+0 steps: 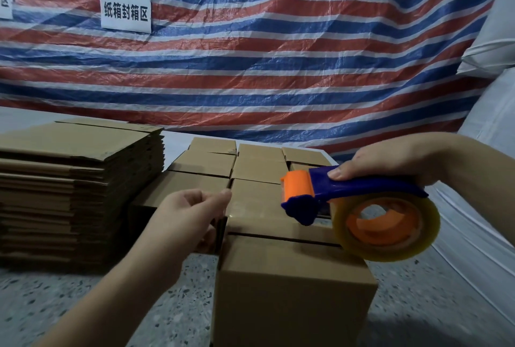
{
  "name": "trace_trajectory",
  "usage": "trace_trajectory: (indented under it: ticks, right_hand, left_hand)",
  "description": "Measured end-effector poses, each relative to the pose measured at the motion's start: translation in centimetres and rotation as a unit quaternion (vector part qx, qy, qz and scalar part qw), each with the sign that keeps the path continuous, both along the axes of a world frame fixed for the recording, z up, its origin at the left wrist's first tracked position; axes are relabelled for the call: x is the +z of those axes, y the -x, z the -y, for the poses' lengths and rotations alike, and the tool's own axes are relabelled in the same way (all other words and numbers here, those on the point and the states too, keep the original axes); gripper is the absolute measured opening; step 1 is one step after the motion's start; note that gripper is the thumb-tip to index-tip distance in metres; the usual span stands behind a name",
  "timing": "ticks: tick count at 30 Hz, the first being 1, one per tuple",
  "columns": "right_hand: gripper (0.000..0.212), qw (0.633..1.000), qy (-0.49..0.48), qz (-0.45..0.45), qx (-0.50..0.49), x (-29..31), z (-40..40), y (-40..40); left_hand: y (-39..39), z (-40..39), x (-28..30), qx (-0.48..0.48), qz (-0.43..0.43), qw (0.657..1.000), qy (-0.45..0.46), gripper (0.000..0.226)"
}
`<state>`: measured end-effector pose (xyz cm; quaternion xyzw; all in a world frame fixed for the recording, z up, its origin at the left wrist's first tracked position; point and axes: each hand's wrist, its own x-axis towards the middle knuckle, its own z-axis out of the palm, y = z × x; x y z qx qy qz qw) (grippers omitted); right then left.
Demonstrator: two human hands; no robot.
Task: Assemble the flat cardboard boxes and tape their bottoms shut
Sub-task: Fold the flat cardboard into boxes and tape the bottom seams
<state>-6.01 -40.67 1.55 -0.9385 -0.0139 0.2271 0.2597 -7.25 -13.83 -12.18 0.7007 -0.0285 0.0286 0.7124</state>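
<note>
An assembled cardboard box (292,291) stands on the floor in front of me, its flaps closed with a seam running left to right. My right hand (390,160) grips the blue handle of a tape dispenser (320,196) with an orange roller and a clear tape roll (390,224), held just above the box's right side. My left hand (192,213) is at the box's top left edge, thumb and forefinger pinched together at a strip of clear tape (237,210) that lies across the flaps; the fingers below are hidden behind the box side.
A tall stack of flat cardboard boxes (78,188) sits at the left. Several assembled boxes (237,162) stand in rows behind the near one. A striped tarp (278,54) with a paper sign hangs behind. White sacks (496,123) rise at the right. Speckled floor (55,305) lies below.
</note>
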Motion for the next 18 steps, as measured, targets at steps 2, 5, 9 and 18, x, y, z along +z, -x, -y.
trace_trajectory:
  ticks: [2, 5, 9, 18]
  right_hand:
    - [0.065, 0.998, 0.055, -0.017, 0.006, 0.4, -0.3, -0.2]
    - [0.078, 0.994, 0.102, -0.027, 0.018, 0.6, -1.3, -0.5]
    - [0.074, 0.991, 0.124, -0.029, 0.033, 0.8, -2.0, -1.1]
    - [0.075, 0.989, 0.138, -0.03, 0.034, 0.6, -2.2, -1.7]
  left_hand:
    - [0.5, -0.3, -0.3, 0.006, 0.003, 1.0, -0.007, 0.029]
    - [0.8, -0.9, -0.7, -0.015, -0.019, 1.0, -0.009, 0.03]
    - [1.1, -1.5, -1.4, -0.055, -0.056, 0.997, -0.01, 0.029]
    - [0.4, -2.1, -3.0, -0.117, -0.107, 0.987, 0.007, 0.034]
